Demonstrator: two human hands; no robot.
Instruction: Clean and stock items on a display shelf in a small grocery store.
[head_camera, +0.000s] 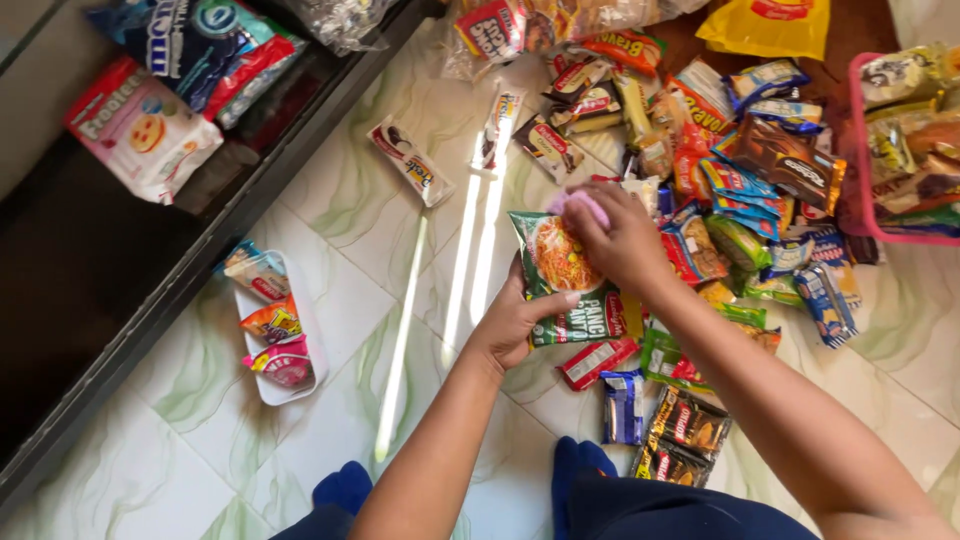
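Head view: noodle packet (570, 280) lengthwise upright

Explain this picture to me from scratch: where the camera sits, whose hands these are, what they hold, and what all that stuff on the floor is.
There is one picture, taken by a camera worn on a person's head, looking down at their own two bare hands; no machine is involved. The left hand grips a green instant-noodle packet at its lower edge. The right hand presses a pink cloth against the packet's top. Underneath is a pale tiled floor with green veining. To the right lies a heap of snack packets in many colours, and a pink basket holds more. To the left, a white tray carries a few small packets, beside a dark low shelf with larger bags on it. The person's blue socks show at the bottom.
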